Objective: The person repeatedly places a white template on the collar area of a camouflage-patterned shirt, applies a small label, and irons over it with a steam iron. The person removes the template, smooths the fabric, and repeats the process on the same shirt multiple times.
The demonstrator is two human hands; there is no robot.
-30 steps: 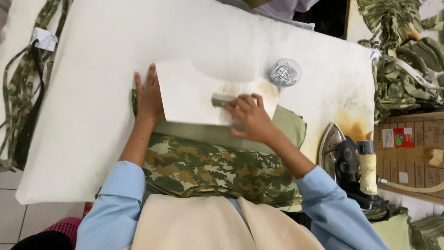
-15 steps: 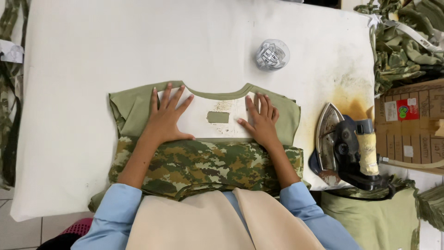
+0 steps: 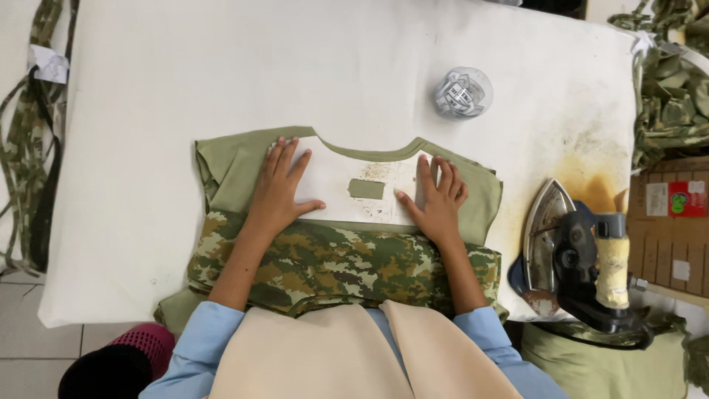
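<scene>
While my left hand (image 3: 279, 188) and right hand (image 3: 437, 198) lie flat, fingers spread, they press a white template (image 3: 341, 188). It seems to rest on the camouflage shirt (image 3: 332, 262).

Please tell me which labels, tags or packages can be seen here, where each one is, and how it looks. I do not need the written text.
Small olive cloth label: rectangle on the white template, between the hands.
Clear round container: on the white table beyond the garment, holding folded white tags with dark print.
Cardboard box: brown, at the right edge.
Sticker: red with green spot, on the box.
Paper tag: white, crumpled, far left.
</scene>
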